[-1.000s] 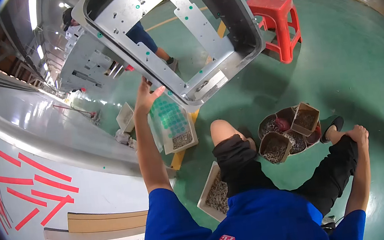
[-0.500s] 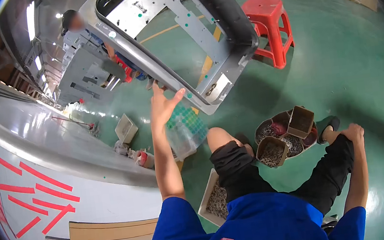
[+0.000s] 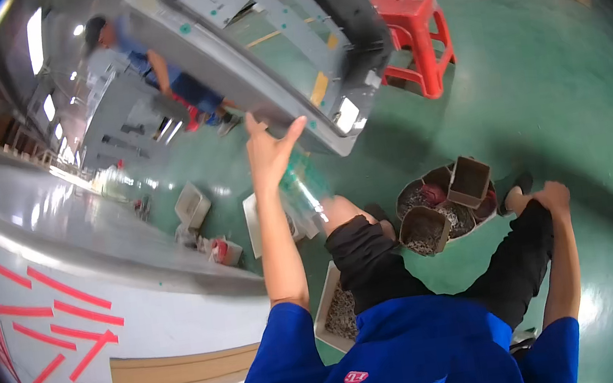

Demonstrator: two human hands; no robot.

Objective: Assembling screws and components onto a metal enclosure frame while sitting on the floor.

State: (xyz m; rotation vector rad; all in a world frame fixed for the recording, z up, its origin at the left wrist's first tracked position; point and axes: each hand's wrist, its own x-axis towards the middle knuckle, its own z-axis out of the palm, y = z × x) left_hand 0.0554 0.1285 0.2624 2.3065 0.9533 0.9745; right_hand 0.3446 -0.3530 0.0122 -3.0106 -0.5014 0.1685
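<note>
A large grey housing frame (image 3: 246, 72), with metal plates inside and green dots on it, stands tilted in front of me. My left hand (image 3: 271, 150) grips its near lower edge, thumb raised along the rim and the other fingers partly hidden behind it. Just below that hand is a clear plastic sheet (image 3: 306, 191) with green round stickers, close to my left knee; whether the hand touches it, I cannot tell. My right hand (image 3: 552, 197) rests on my right knee, fingers curled over it. What supports the frame is out of sight.
Boxes of small metal parts (image 3: 424, 230) sit between my feet, and a white tray of parts (image 3: 337, 314) by my left leg. A red stool (image 3: 414, 37) stands beyond the frame. At left are a long white bench (image 3: 145, 311) and another person (image 3: 162, 71).
The frame has shifted and tilted, showing more of its outer side, and my left hand has moved with it. The clear sheet looks narrower. My right hand stays on the knee.
</note>
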